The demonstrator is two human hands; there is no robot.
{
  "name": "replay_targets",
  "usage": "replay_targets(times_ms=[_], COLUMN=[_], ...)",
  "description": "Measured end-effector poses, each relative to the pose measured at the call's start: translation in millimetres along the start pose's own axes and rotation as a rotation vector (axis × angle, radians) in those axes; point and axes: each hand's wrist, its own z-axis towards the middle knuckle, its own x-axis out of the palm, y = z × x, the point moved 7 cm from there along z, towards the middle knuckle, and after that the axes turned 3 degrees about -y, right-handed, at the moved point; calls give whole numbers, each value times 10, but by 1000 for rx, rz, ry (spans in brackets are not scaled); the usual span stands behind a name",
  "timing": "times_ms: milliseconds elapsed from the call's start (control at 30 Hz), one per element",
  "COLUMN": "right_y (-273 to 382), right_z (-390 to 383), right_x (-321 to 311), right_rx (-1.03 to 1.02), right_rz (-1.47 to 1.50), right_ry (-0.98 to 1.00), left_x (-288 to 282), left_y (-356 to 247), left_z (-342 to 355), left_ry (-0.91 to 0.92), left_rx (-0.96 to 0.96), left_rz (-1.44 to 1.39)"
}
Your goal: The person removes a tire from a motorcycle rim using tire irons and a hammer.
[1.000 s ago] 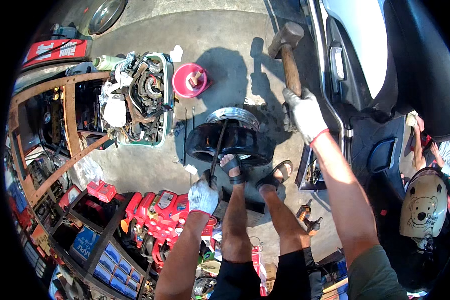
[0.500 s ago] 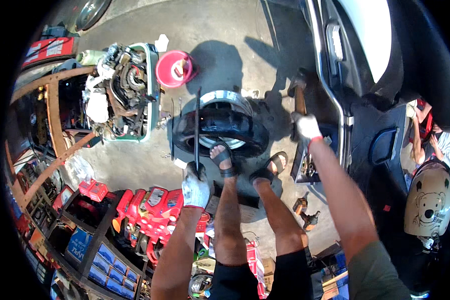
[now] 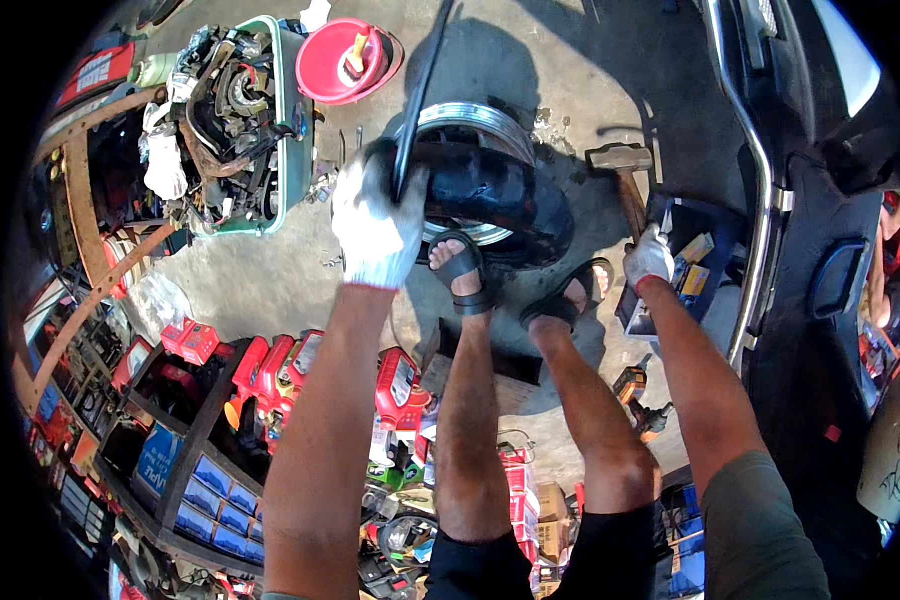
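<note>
In a white work glove, my left hand [image 3: 378, 225] is closed round a long dark metal bar [image 3: 426, 85], which slants up and away over the wheel. Below it lies a black tyre [image 3: 505, 195], partly off a silver wheel rim [image 3: 478, 118], on the concrete floor. My left sandalled foot [image 3: 458, 262] is at the near side of the wheel, seemingly on the rim. My gloved right hand [image 3: 650, 258] grips the wooden handle of a hammer [image 3: 619, 158] with a blocky metal head, out to the right of the tyre. The bar's lower end is hidden by my left hand.
Beyond the wheel stands a pink bucket [image 3: 340, 62] with a brush in it. A green tub [image 3: 288, 150] of metal parts is at left. Beside my right hand lies a black tool tray [image 3: 710, 235], with a cordless drill [image 3: 632, 385] nearer. Red bottles [image 3: 400, 385] stand near my left forearm.
My left hand has risen with the bar, which reaches farther out and tilts right. The hammer now shows its head side-on, and my right hand sits beside the tray. The view has shifted.
</note>
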Motion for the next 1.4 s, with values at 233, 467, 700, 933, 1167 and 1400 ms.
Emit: replay_targets(times_ms=[233, 467, 700, 933, 1167, 1400], right_y=[136, 1817, 2217, 1883, 1655, 1653], right_z=[271, -436, -1014, -1561, -2057, -3025], right_x=[-95, -1387, -1187, -832, -288, -1139], right_rx=[-182, -640, -760, -790, -556, -1056], right_rz=[-36, 696, 549, 586, 698, 405], right_ry=[-79, 103, 279, 280, 665, 506], left_x=[398, 51, -183, -455, -927, -1552], left_y=[-19, -110, -610, -681, -392, 266], left_z=[149, -424, -752, -1144, -1456, -1911], left_ry=[131, -189, -54, 36, 147, -194], left_rx=[-131, 58, 61, -134, -647, -1113], left_rz=[23, -24, -151, -324, -572, -786])
